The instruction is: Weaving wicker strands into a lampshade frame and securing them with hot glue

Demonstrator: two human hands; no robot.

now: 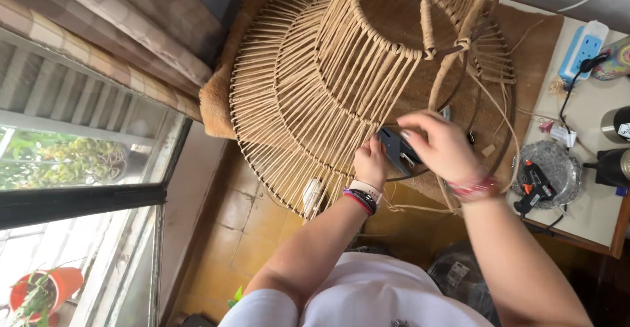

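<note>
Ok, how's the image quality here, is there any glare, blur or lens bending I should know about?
Head view: daylight through the window is bright, washed out at lower left; the woven lampshade is evenly lit and sharp; the right hand looks slightly soft; the wide lens bows the window frame and table edge.
</note>
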